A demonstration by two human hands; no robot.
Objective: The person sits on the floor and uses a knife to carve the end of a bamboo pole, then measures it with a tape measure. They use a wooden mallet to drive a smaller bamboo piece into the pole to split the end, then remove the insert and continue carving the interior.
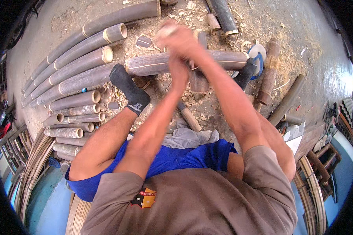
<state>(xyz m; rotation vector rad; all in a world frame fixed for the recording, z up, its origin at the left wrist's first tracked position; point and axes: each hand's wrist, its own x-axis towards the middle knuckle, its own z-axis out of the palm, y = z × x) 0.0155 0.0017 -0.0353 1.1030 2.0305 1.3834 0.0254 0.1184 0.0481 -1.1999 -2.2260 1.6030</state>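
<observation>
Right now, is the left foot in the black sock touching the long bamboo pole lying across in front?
Touching. The head view shows the black sock with its toe resting against the near edge of the long bamboo pole, no gap visible between them.

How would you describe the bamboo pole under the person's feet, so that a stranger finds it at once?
Start at the stack of bamboo poles on the left. The pole lies across the floor past it, below the raised hands. Unlike the stacked poles, it lies alone, and a foot in a black sock rests against it.
</observation>
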